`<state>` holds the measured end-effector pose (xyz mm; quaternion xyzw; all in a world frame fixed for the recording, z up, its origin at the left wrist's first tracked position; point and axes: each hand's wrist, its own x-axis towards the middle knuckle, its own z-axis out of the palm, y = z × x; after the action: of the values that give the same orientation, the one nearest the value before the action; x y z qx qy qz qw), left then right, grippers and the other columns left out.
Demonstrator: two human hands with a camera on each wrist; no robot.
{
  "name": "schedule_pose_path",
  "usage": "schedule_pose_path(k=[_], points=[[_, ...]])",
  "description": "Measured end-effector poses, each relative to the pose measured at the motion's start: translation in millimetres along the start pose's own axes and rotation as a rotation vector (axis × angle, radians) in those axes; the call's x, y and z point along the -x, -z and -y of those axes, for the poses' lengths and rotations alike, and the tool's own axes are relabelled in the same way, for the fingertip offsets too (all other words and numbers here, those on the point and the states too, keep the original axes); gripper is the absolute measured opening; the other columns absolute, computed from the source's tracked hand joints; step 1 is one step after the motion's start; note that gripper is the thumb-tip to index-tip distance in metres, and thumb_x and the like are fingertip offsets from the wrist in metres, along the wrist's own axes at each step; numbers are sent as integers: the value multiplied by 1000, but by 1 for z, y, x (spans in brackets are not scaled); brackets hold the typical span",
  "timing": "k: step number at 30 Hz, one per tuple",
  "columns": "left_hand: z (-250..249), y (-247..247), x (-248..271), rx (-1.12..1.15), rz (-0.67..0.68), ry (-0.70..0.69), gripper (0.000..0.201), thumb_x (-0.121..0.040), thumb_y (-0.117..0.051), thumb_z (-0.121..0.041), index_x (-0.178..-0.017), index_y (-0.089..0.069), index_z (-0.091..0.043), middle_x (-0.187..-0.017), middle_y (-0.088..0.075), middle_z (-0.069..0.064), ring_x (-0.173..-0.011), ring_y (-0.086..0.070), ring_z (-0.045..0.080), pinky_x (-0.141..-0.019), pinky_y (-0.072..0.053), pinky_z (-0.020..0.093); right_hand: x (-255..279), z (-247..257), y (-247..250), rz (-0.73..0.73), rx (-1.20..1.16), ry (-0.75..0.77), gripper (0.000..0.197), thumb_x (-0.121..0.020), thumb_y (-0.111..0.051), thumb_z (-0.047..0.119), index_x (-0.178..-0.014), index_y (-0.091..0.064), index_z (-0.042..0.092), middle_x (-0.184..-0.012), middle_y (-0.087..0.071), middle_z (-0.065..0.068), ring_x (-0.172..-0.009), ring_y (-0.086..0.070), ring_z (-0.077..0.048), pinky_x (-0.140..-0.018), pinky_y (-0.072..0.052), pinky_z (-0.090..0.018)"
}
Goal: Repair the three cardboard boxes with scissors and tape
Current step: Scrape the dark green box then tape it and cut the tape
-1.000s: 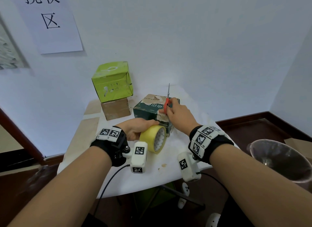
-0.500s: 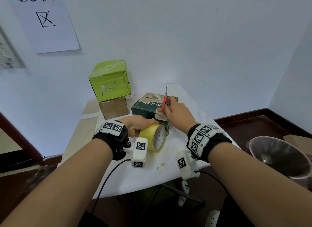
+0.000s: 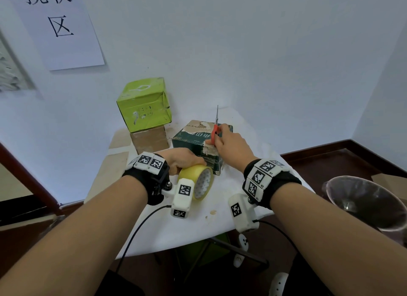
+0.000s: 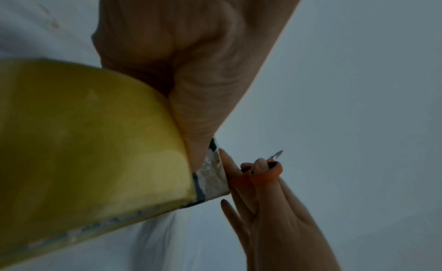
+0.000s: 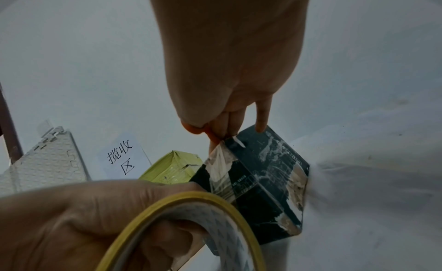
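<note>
Green cardboard first, at the left: a lime-green box (image 3: 144, 105), dented at its right edge, is sitting on top of a plain brown box (image 3: 149, 139) near the back of the white table (image 3: 154, 227); most of the brown box's top is being hidden by the green one. Moving right, the left hand (image 3: 180, 160) is curling around a yellow tape roll (image 3: 197, 181) standing on edge (its near side is being blocked by the wrist camera in the head view), and the roll is touching the front corner of the dark green box (image 3: 193, 143). A clear strip of tape (image 5: 221, 162) is running from the roll up over that box's corner; where it ends is hard to make out. The box's top is torn, showing bare card. Further right, the right hand (image 3: 231, 144) is resting on the box's top edge with fingers through the orange handles of the scissors (image 3: 215, 130), blades pointing straight up and together. A translucent bin (image 3: 363, 202) is being cut off at the far right.
</note>
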<state>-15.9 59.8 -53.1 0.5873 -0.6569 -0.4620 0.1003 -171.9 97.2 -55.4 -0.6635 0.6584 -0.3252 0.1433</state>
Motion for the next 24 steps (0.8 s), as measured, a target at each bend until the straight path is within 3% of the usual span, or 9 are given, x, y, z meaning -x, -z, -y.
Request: schedule_pose_path(k=[2, 4, 7, 11, 14, 16, 19, 22, 24], points=[[1, -1, 4, 233, 98, 43, 13, -92, -62, -13, -102, -64, -4, -81, -68, 9, -70, -66, 19, -66, -59, 31, -3, -3, -2, -4, -20, 7, 26, -100, -33, 33, -117, -41, 16, -102, -68, -9, -83, -61, -32, -77, -52, -45], [4, -4, 8, 398, 161, 68, 12, -95, -56, -8, -100, -63, 0, -74, -71, 12, -60, -69, 18, -52, -57, 27, -4, -6, -5, -3, -33, 9, 25, -99, -33, 34, -116, -41, 18, -102, -70, -7, -83, -61, -32, -77, -52, -44], [7, -6, 7, 517, 149, 75, 13, -95, -56, -9, -97, -63, 2, -74, -71, 15, -60, -69, 18, -56, -58, 27, -5, -5, -4, 18, -66, -8, 24, -99, -34, 35, -116, -42, 19, -102, -70, -5, -83, -62, -30, -77, -52, -41], [4, -7, 6, 444, 106, 98, 13, -92, -62, -14, -97, -66, -3, -74, -72, 10, -60, -68, 16, -54, -56, 26, -4, 0, 10, 76, -184, 2, 27, -101, -39, 34, -121, -48, 18, -101, -73, -3, -89, -66, -24, -74, -50, -34], [2, -8, 6, 404, 100, 151, 13, -92, -63, -18, -94, -66, -6, -67, -70, 7, -52, -66, 16, -48, -53, 24, -5, -1, 22, 32, -408, 4, 21, -100, -47, 27, -117, -54, 17, -98, -73, 0, -62, -63, 0, -55, -47, -22], [2, -8, 6, 379, 99, 178, 16, -89, -66, -21, -95, -66, -6, -68, -69, 8, -53, -65, 18, -48, -53, 25, -4, -3, 32, 10, -623, -36, 17, -97, -54, 24, -110, -58, 15, -88, -74, -1, -61, -63, 0, -58, -47, -19], [2, -8, 6, 355, 71, 194, 23, -85, -71, -22, -99, -66, -5, -72, -70, 10, -55, -66, 20, -49, -54, 26, 3, -6, 49, 176, -749, -89, 9, -92, -63, 19, -98, -61, 12, -70, -70, 0, -67, -67, -11, -66, -56, -22], [3, -8, 6, 348, 42, 187, 35, -83, -73, -22, -111, -64, -4, -86, -69, 12, -68, -66, 23, -53, -54, 28, 8, -11, 59, 429, -635, -108, 9, -92, -62, 15, -97, -60, 9, -62, -65, 8, -62, -60, -9, -71, -55, -21], [4, -9, 6, 349, 43, 187, 33, -83, -72, -22, -109, -64, -4, -84, -68, 12, -68, -64, 23, -50, -54, 27, 10, -15, 64, 606, -585, -139, 12, -90, -64, 18, -99, -60, 11, -65, -60, 2, -62, -56, -8, -71, -52, -22]])
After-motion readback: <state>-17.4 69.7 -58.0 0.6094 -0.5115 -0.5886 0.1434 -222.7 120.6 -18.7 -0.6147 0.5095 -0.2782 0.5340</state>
